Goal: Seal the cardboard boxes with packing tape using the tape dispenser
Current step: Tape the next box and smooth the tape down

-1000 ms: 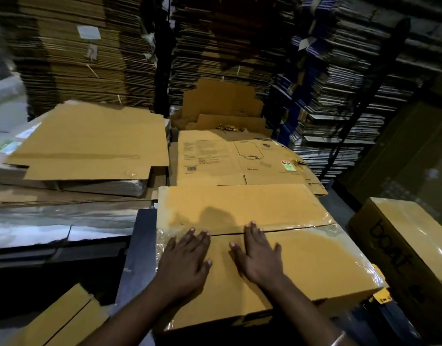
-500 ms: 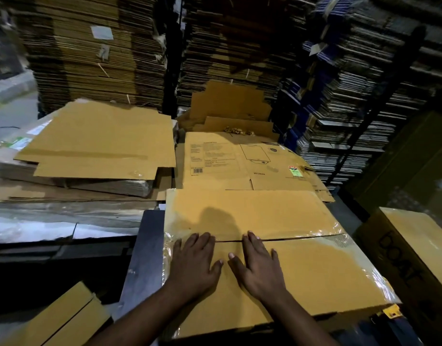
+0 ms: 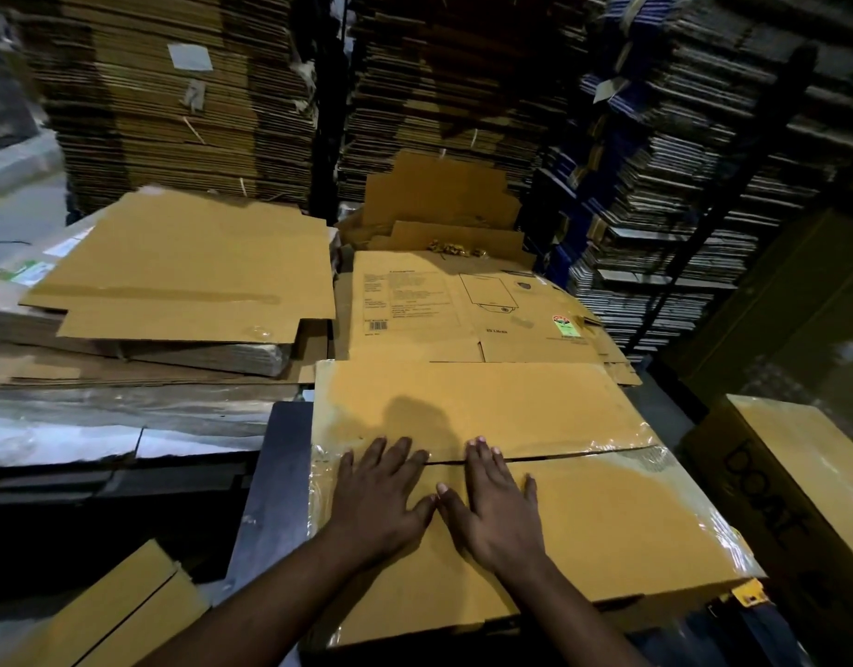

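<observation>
A closed cardboard box point(image 3: 607, 512) lies flat in front of me, its two top flaps meeting at a seam across the middle. Clear tape point(image 3: 655, 454) shines along the right part of the seam and down the box's left and right edges. My left hand point(image 3: 381, 498) and my right hand point(image 3: 491, 503) press flat on the near flap side by side, thumbs almost touching, fingertips at the seam. A yellow piece, maybe the tape dispenser point(image 3: 750, 594), pokes out under the box's near right corner.
Flattened cartons point(image 3: 183, 272) are piled at the left and a printed flat carton point(image 3: 463, 310) lies beyond the box. A taped "boat" box point(image 3: 790, 474) stands at the right. Tall stacks of cardboard point(image 3: 174, 113) fill the background. Another box corner point(image 3: 116, 613) sits at the lower left.
Both hands have stayed flat on the near flap and drawn closer together, so the thumbs nearly meet. The camera has shifted slightly.
</observation>
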Available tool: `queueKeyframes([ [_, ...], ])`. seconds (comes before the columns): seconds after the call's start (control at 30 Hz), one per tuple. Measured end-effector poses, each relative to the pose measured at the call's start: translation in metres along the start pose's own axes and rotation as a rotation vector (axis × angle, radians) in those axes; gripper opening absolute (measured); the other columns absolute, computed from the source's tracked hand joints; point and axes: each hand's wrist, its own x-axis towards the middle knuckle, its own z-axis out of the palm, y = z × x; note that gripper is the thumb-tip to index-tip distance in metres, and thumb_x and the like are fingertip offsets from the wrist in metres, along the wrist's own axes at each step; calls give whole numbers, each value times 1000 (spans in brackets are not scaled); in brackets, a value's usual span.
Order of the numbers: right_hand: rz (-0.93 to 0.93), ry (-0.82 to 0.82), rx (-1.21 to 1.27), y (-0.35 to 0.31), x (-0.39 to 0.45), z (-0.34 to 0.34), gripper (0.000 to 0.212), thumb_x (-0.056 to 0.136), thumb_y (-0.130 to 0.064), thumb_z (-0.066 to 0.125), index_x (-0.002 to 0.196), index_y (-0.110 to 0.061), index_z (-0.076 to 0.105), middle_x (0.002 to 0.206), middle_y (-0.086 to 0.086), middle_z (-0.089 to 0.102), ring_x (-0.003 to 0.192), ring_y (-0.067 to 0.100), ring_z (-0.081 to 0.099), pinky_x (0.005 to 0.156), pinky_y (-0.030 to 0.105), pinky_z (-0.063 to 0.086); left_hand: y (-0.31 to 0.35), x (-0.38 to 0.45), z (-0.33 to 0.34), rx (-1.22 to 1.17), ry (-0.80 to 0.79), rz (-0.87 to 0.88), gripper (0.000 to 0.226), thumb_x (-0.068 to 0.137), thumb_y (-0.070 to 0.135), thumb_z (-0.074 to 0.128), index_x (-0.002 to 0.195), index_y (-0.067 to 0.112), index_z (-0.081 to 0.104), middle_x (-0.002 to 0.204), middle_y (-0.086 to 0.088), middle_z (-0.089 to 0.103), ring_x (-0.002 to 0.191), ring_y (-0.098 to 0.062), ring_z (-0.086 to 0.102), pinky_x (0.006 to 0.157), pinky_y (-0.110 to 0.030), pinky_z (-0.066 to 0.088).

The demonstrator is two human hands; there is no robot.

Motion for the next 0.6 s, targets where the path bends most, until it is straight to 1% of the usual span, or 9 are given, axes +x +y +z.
queueKeyframes([
  [0.07,-30,-10,-14,0,-1,0,86,91,-79,14,160,-29,5,167,-12,1,153,8,-1,121,53,-2,0,1,-1,27,-60,-4,71,95,72,17,157,40,1,165,12,-9,153,-19,-11,120,-55,-7],
  [0.13,-33,-52,-20,0,-1,-2,86,91,-79,14,160,-30,6,167,-12,2,153,8,1,121,54,-1,-1,2,-3,37,-91,10,73,96,70,13,157,36,-6,164,11,-13,151,-19,-17,120,-52,-11],
  [0.2,-33,-85,-32,1,-1,-3,88,89,-81,13,160,-30,3,166,-14,-1,153,8,-2,120,56,-2,-6,-1,-4,48,-79,19,72,98,66,7,158,29,-5,166,9,-9,151,-19,-17,119,-47,-12],
  [0.23,-33,-97,-36,1,-2,-4,89,88,-82,13,160,-31,2,166,-15,-2,153,7,-3,120,56,-3,-10,-5,-5,55,-61,13,75,95,66,0,159,27,-3,166,8,-6,152,-19,-16,119,-45,-13],
  [0.3,-18,-96,-40,1,-2,-5,87,89,-82,14,160,-32,2,166,-16,-1,153,7,-2,120,57,-2,-17,-15,-7,63,-35,0,79,92,65,-9,159,26,1,166,9,-2,152,-18,-12,118,-42,-12],
  [0.37,19,-58,-62,-4,1,-3,84,91,-77,18,160,-30,7,167,-14,3,154,9,2,120,58,3,-22,-20,-10,67,-35,2,68,99,59,3,159,28,2,166,10,-1,153,-16,-9,119,-40,-9],
  [0.43,35,-33,-61,-16,2,0,79,95,-71,22,160,-27,11,167,-11,6,154,13,4,120,57,7,-23,-21,-11,48,-53,4,64,102,59,14,159,31,3,166,12,-1,153,-16,-7,120,-42,-6],
  [0.53,-105,-48,-42,-41,-1,10,65,100,-58,25,159,-33,10,167,-12,4,154,14,4,120,54,8,-23,-18,-13,24,-50,23,63,103,57,18,159,32,5,166,13,-1,153,-15,-6,121,-43,-5],
  [0.6,-159,-58,-33,-50,-3,16,63,100,-60,22,158,-40,7,167,-13,4,155,16,3,120,54,10,-28,-19,-14,-3,-19,41,56,106,47,24,159,32,13,166,12,6,153,-14,-1,121,-41,-1],
])
